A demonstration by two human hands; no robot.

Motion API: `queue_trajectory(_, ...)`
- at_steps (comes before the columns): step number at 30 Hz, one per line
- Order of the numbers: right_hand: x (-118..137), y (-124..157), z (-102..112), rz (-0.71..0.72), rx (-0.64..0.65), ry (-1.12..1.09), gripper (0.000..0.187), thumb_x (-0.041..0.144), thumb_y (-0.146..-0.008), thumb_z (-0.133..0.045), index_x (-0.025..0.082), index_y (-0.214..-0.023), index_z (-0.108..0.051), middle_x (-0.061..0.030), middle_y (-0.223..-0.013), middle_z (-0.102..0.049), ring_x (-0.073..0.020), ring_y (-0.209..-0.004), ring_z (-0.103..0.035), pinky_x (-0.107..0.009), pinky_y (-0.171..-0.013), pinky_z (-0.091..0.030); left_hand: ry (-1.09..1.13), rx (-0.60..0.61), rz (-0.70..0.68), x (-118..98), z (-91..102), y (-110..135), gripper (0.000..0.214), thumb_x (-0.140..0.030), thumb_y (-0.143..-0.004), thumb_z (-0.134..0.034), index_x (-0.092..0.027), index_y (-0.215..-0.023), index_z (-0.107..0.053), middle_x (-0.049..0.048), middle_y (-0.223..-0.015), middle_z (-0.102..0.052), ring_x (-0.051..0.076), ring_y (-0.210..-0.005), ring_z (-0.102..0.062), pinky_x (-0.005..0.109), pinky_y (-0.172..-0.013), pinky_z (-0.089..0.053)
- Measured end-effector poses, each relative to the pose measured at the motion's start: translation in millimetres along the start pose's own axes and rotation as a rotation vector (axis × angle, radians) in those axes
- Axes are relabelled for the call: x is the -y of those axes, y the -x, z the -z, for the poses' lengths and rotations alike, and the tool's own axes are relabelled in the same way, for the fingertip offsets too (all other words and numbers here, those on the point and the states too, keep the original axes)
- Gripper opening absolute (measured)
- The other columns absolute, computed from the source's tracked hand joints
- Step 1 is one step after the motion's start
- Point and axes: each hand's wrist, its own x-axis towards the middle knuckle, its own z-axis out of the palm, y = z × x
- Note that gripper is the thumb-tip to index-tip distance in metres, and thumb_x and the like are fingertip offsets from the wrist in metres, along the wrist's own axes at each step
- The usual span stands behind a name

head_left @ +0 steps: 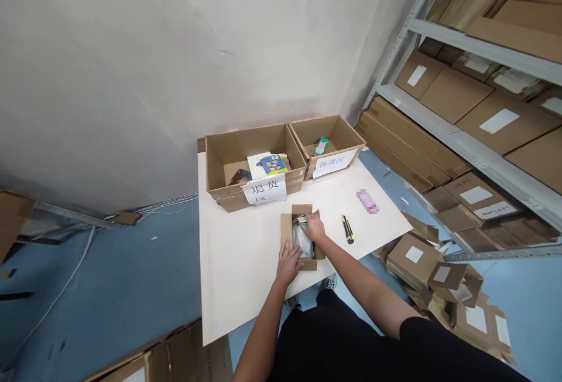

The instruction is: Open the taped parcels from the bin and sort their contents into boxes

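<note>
A small open cardboard box (287, 231) lies on the white table (237, 259) in front of me. My left hand (288, 263) rests on the box's near left edge, with its fingers curled over the rim. My right hand (314, 227) reaches into the box from the right, its fingers closed on a white plastic-wrapped item with a green edge (302, 241) inside. What the wrapping holds is hidden.
A yellow-and-black utility knife (348, 229) and a pink item (367, 201) lie to the right. Two labelled open cartons (252, 165) (329, 145) stand at the table's back. Metal shelves of boxes (474, 106) and a floor pile of small boxes (443, 276) stand right.
</note>
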Motion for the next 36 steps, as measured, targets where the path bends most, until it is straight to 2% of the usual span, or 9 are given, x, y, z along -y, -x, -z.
queue_trajectory(3, 2.8, 0.9, 6.8, -0.074, 0.008, 0.011, 0.05, 0.043, -0.099, -0.061, 0.013, -0.138, -0.063, -0.0202, -0.13, -0.069, -0.0324, -0.124, -0.06, -0.038, -0.103, -0.047, -0.007, -0.044, 0.035, -1.1, -0.6, -2.9, 0.073, -0.032, -0.085, -0.077, -0.031, -0.153, -0.051, 0.0099, -0.162, -0.049, 0.037, -0.161, -0.023, 0.061, -0.128, -0.024)
queue_trajectory(6, 6.5, 1.2, 8.0, -0.091, 0.069, 0.031, 0.048, 0.051, -0.097, -0.062, 0.012, -0.123, -0.073, -0.0204, -0.121, -0.072, -0.0337, -0.12, -0.062, -0.039, -0.1, -0.049, -0.06, -0.081, 0.029, -4.7, -2.7, -5.2, 0.091, -0.032, -0.083, -0.078, -0.031, -0.163, -0.035, 0.0132, -0.171, -0.034, 0.038, -0.16, -0.026, 0.059, -0.126, -0.028)
queue_trajectory(8, 7.2, 1.8, 7.9, -0.073, 0.077, 0.043, 0.046, 0.054, -0.097, -0.062, 0.013, -0.11, -0.079, -0.0202, -0.12, -0.072, -0.0348, -0.122, -0.061, -0.04, -0.101, -0.049, -0.103, -0.067, -0.009, -5.8, -4.4, -5.3, 0.082, -0.031, -0.084, -0.077, -0.034, -0.159, -0.043, 0.0103, -0.174, -0.029, 0.04, -0.16, -0.023, 0.062, -0.126, -0.026)
queue_trajectory(11, 7.2, 2.4, 9.0, -0.039, 0.024, 0.039, 0.047, 0.058, -0.093, -0.066, 0.015, -0.102, -0.081, -0.0202, -0.13, -0.066, -0.0371, -0.13, -0.054, -0.041, -0.107, -0.046, -0.126, -0.011, -0.028, -2.5, -4.9, -3.8, 0.051, -0.032, -0.087, -0.075, -0.033, -0.137, -0.067, 0.0056, -0.173, -0.032, 0.041, -0.161, -0.02, 0.064, -0.127, -0.024)
queue_trajectory(16, 17.8, 0.1, 5.0, -0.061, 0.079, 0.025, 0.057, 0.059, -0.089, -0.071, 0.015, -0.125, -0.069, -0.0206, -0.135, -0.062, -0.038, -0.131, -0.053, -0.044, -0.103, -0.048, -0.103, 0.029, -0.041, 6.6, -1.5, -2.5, 0.03, -0.039, -0.089, -0.074, -0.029, -0.117, -0.078, 0.0065, -0.164, -0.048, 0.039, -0.161, -0.021, 0.063, -0.128, -0.022)
queue_trajectory(22, 33.5, -2.1, 0.4, -0.138, 0.113, 0.017, 0.048, 0.033, -0.093, -0.066, 0.019, -0.138, -0.056, -0.0188, -0.137, -0.062, -0.0326, -0.121, -0.062, -0.039, -0.095, -0.05, -0.076, -0.002, -0.033, 4.3, -2.2, -1.8, 0.028, -0.036, -0.088, -0.077, -0.028, -0.114, -0.08, 0.0083, -0.16, -0.053, 0.039, -0.161, -0.022, 0.065, -0.128, -0.021)
queue_trajectory(28, 41.0, -5.6, 38.2, 0.032, -0.068, -0.006, 0.04, 0.03, -0.099, -0.058, 0.024, -0.138, -0.061, -0.0135, -0.15, -0.054, -0.033, -0.135, -0.047, -0.044, -0.112, -0.041, -0.083, -0.002, -0.015, 0.7, 2.8, -0.4, 0.019, -0.035, -0.084, -0.08, -0.023, -0.1, -0.083, 0.0111, -0.155, -0.057, 0.041, -0.16, -0.025, 0.062, -0.13, -0.023)
queue_trajectory(32, 48.9, -9.3, 63.4, 0.101, -0.163, -0.034, 0.044, 0.033, -0.102, -0.054, 0.027, -0.145, -0.057, -0.0097, -0.16, -0.045, -0.0333, -0.142, -0.038, -0.044, -0.108, -0.047, -0.099, -0.007, -0.003, 0.8, 7.3, -4.3, 0.023, -0.031, -0.084, -0.08, -0.022, -0.105, -0.081, 0.0119, -0.162, -0.051, 0.041, -0.161, -0.021, 0.063, -0.128, -0.025)
queue_trajectory(36, 51.7, -7.5, 70.0, 0.176, -0.182, -0.048, 0.045, 0.034, -0.103, -0.054, 0.027, -0.147, -0.056, -0.0092, -0.162, -0.044, -0.0324, -0.145, -0.033, -0.043, -0.109, -0.047, -0.129, -0.049, 0.004, 7.1, 11.2, -6.9, 0.018, -0.028, -0.084, -0.078, -0.021, -0.1, -0.081, 0.0119, -0.161, -0.052, 0.04, -0.161, -0.02, 0.063, -0.128, -0.024)
